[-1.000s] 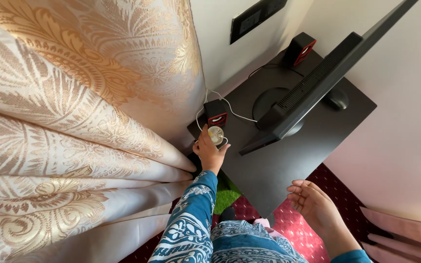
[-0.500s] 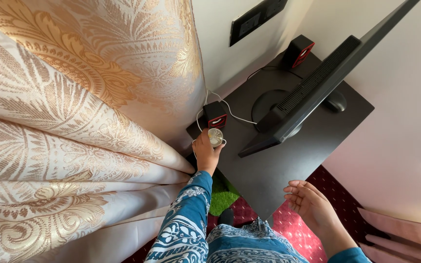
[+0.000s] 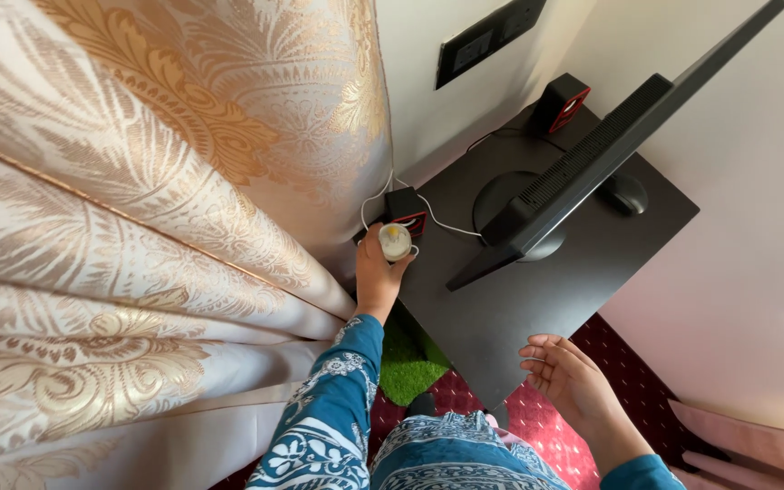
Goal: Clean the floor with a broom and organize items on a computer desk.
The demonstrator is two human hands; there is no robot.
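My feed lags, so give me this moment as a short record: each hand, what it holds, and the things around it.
left hand: grips a small pale round object at the desk corner
right hand: open, palm up, holds nothing, by the desk's near edge
desk: dark, carries a monitor, two small red-and-black speakers
beside left arm: gold patterned curtain

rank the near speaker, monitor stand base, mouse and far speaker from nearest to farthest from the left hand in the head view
From the left hand:
1. near speaker, just above it at the desk's edge
2. monitor stand base, mid-desk
3. far speaker, back corner; mouse, right: too close to call
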